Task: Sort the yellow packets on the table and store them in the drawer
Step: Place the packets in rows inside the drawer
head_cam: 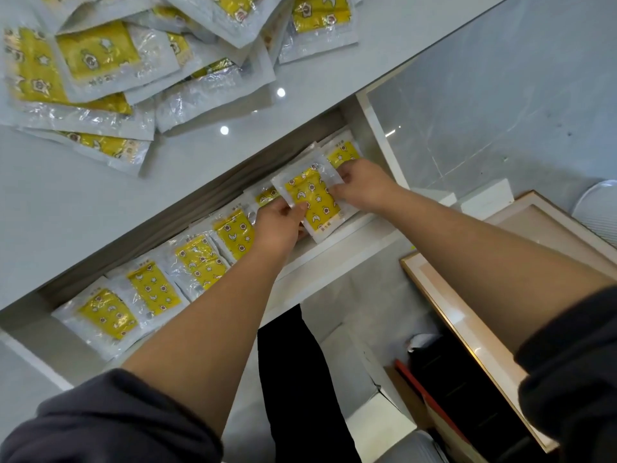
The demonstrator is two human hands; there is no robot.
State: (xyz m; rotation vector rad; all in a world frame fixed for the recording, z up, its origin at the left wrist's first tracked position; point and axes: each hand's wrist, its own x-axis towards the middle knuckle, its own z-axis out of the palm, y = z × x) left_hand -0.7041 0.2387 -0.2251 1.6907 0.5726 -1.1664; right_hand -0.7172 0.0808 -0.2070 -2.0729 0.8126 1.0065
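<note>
Dark sleeves [100, 422] are seen nearest. Between the left hand [278, 225] and right hand [362, 185], a yellow packet [312, 202] is pinched by opposite edges, with the drawer [334, 252] beneath them. It is judged light, limp and slippery, and best gripped by its sealed borders.

No wording can be read anywhere. Each of the yellow packets [96, 55] on the table [83, 202] and in the drawer [337, 259] bears a short line of small dark print on its white border (just beyond the yellow panel), too blurred to make out.
</note>
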